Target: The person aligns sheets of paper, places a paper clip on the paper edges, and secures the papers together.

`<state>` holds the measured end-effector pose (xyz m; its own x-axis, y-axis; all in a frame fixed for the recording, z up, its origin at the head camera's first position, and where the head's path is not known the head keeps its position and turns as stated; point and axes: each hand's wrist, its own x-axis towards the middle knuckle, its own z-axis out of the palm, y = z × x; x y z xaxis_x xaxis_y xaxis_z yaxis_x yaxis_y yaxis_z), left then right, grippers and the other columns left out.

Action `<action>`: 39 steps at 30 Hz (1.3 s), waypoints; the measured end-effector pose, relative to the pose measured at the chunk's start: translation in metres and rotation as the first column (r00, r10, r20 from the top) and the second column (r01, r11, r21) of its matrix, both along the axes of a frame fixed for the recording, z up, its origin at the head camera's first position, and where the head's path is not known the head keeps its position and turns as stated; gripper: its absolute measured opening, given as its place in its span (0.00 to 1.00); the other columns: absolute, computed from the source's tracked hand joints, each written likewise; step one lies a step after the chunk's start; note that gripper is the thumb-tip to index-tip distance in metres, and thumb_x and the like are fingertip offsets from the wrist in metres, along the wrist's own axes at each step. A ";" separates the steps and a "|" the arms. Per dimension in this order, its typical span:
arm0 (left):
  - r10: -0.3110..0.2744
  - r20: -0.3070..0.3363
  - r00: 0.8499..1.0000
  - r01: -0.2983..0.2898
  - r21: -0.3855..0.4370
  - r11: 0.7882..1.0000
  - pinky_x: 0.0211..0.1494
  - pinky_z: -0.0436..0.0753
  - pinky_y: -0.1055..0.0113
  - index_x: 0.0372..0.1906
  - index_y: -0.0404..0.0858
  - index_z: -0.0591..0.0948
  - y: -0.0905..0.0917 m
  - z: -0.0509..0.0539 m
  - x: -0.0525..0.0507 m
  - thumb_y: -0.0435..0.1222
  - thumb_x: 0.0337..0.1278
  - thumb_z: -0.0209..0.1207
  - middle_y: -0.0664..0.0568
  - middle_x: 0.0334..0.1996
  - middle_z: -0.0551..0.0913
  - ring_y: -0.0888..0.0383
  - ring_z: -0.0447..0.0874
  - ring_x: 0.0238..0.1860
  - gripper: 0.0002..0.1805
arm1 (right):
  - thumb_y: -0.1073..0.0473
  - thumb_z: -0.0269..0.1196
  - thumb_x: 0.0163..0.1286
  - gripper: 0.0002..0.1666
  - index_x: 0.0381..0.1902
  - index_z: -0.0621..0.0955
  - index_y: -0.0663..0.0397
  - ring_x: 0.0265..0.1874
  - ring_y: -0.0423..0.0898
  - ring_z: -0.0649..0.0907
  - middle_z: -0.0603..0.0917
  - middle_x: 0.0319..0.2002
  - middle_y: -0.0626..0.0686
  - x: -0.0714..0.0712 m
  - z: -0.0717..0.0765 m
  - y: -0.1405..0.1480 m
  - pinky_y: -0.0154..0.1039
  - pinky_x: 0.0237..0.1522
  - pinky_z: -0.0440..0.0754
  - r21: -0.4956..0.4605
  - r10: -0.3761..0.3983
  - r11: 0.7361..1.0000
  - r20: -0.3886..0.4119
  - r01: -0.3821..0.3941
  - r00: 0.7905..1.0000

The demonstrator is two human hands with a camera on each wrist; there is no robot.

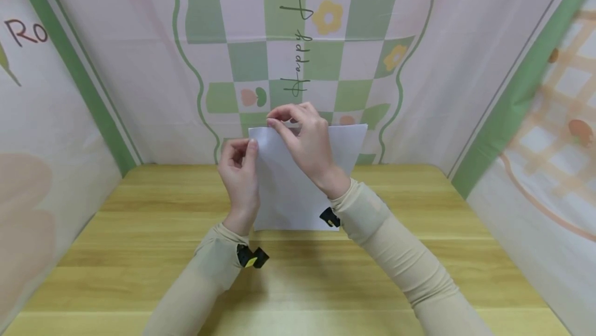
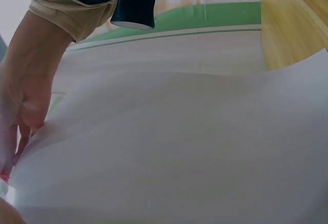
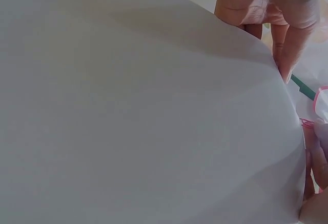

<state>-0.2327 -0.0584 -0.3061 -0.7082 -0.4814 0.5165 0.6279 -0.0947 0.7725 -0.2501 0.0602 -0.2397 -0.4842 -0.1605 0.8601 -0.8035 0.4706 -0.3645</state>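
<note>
A white sheet of paper (image 1: pixel 288 180) stands upright above the table, slightly bowed. My left hand (image 1: pixel 239 170) pinches its left edge near the top corner, with the thumb on the near side. At the top edge, near that corner, my right hand (image 1: pixel 309 142) pinches a small pink paper clip (image 3: pixel 307 123), its thin wire loops touching the paper's edge. In the left wrist view, the right hand (image 2: pixel 25 96) shows a bit of pink at its fingertips. The left hand (image 3: pixel 269 6) is behind the sheet's edge in the right wrist view.
Beneath the hands lies a wood-grain table (image 1: pixel 149 253). A printed curtain (image 1: pixel 326 61) with green checks and flowers hangs behind it, and more printed cloth stands on both sides. Each wrist carries a small black camera (image 1: pixel 251 257).
</note>
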 end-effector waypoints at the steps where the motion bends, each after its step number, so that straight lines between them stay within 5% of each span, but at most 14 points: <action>1: 0.001 0.002 1.000 -0.001 0.000 1.000 0.39 0.71 0.71 0.39 0.27 0.77 0.000 0.000 0.000 0.34 0.60 0.60 0.56 0.32 0.76 0.60 0.72 0.35 0.11 | 0.57 0.66 0.62 0.07 0.34 0.84 0.55 0.34 0.44 0.76 0.86 0.31 0.50 0.000 0.000 0.000 0.32 0.39 0.78 0.003 -0.001 1.000 -0.001 0.001 1.000; 39: -0.019 0.005 1.000 0.019 0.008 1.000 0.40 0.73 0.72 0.39 0.28 0.78 -0.003 -0.002 0.001 0.34 0.60 0.60 0.52 0.34 0.77 0.59 0.74 0.36 0.10 | 0.59 0.66 0.62 0.05 0.33 0.84 0.55 0.34 0.43 0.76 0.85 0.30 0.49 0.002 0.001 -0.002 0.32 0.36 0.79 0.026 -0.013 1.000 0.037 0.012 0.999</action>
<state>-0.2319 -0.0610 -0.3083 -0.7201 -0.4715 0.5091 0.6217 -0.1126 0.7751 -0.2478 0.0586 -0.2385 -0.5181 -0.1759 0.8370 -0.7835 0.4901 -0.3820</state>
